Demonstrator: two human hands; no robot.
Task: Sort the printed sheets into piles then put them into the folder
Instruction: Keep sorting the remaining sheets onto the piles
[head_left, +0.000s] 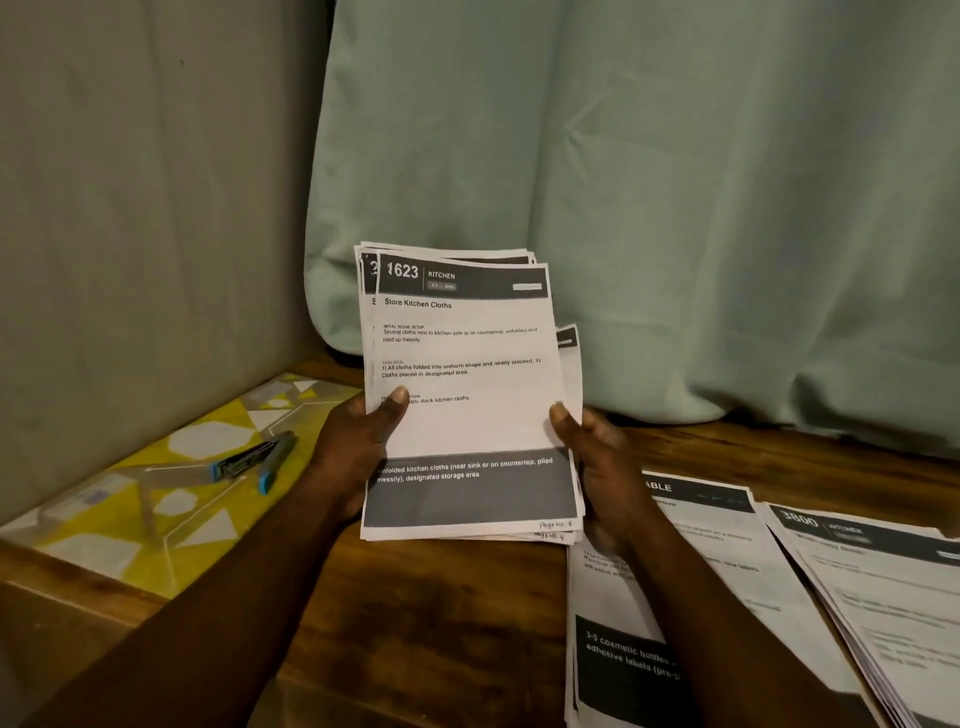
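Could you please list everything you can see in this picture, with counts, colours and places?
held stack: one, white sheets with dark bands, raised above the table
near pile: one, white printed sheets, on the table under the right arm
far pile: one, white printed sheets, at the table's right edge
folder: one, yellow and white pattern, on the table's left
flat tool: one, blue and black, on the folder, kind unclear
marker: one, blue and grey, beside the flat tool
table: one, brown wood
curtain: one, pale green, behind the table
wall: one, grey, left
left grip: one hand, holds the stack's left edge
right grip: one hand, holds its right edge
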